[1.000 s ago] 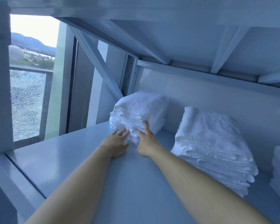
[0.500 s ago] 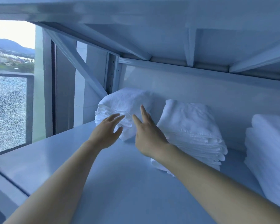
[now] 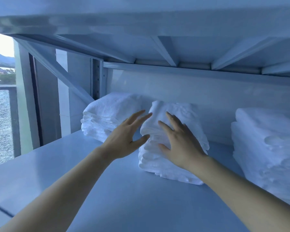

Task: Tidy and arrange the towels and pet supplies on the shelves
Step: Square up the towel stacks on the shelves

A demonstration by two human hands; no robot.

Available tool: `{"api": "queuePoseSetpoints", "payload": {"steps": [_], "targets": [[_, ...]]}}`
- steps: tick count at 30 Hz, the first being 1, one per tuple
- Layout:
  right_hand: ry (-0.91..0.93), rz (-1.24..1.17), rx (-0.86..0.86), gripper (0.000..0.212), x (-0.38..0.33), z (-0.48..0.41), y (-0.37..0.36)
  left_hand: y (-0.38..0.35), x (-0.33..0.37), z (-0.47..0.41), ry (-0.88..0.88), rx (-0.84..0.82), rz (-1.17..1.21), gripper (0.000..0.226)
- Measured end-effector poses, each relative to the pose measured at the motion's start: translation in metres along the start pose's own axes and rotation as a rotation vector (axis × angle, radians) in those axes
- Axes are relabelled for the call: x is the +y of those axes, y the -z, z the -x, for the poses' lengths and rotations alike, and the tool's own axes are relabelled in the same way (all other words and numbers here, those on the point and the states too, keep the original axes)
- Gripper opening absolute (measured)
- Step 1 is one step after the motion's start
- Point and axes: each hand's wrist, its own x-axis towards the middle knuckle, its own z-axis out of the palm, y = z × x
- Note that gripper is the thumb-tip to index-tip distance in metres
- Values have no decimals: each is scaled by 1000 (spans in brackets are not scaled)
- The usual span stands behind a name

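Note:
Three stacks of folded white towels stand along the back of a pale shelf board [image 3: 107,190]. The left stack [image 3: 107,116] sits in the back corner. The middle stack [image 3: 186,114] leans and sits further forward. The right stack [image 3: 266,148] runs out of frame. My left hand [image 3: 126,138] hovers with spread fingers at the middle stack's left side. My right hand [image 3: 181,143] is spread over that stack's front face, fingers straight. Neither hand grips anything.
The shelf above [image 3: 157,39] with its metal braces hangs low over the towels. A diagonal brace [image 3: 60,72] and an upright post [image 3: 97,77] close the left end. A window [image 3: 2,97] lies beyond on the left. Bare board stretches in front of the stacks.
Both hands have left the left stack and moved right to the middle stack, fingers now spread. The view has swung right, bringing the right stack into frame.

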Motion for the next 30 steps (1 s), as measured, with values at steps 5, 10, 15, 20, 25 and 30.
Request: {"api": "queuePoseSetpoints", "payload": {"steps": [5,10,15,20,25,30], "targets": [[13,149,40,72,16,24,-15,-18,22,-2,-101,-89,-119,77],[-30,273,-66,109,41,44,-27,-38,21,8,-160,-193,-195,104],[-15,258,-103,130,47,43,-31,-53,18,10,-175,-197,-307,125],[44,172,-57,125,56,43,-32,-66,23,8,-131,-161,-322,124],[54,40,103,114,65,44,-41,-70,28,3,-159,-94,-435,114],[92,-28,119,112,68,27,-55,-62,19,-2,-153,-78,-548,111]]}}
